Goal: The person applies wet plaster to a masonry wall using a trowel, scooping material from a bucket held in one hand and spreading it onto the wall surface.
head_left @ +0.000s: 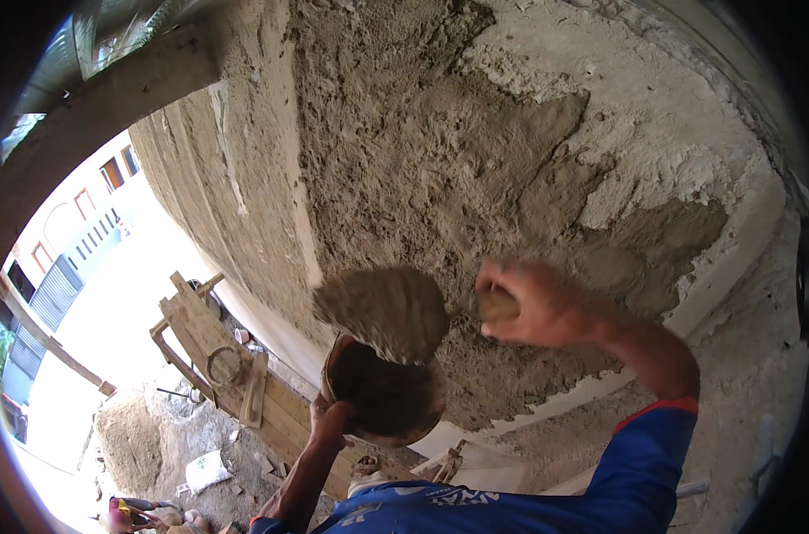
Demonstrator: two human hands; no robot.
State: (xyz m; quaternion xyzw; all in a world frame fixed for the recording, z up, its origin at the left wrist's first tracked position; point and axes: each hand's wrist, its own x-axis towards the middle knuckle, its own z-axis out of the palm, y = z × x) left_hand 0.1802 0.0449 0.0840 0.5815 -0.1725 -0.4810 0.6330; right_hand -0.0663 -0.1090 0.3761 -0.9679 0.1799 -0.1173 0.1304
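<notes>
My right hand (540,303) is closed round the thick handle of a trowel (382,311). Its blade, smeared by motion, is coated with grey mortar and points left, just above a round bowl (438,405). By its left rim, my left hand (331,418) grips the bowl, thumb on the edge. Dark wet mortar (373,387) lies inside, partly hidden by the blade. Beyond both hands stands a wall with a broad patch of rough, wet plaster (422,169). Paler, drier plaster (663,133) shows around it at the upper right.
Below on the left runs a wooden plank scaffold (213,334), with a round container (224,365) and a loose board (255,392) on it. Farther down are a sand heap (129,436) and a white sack (208,472). A dark beam (120,84) crosses the upper left.
</notes>
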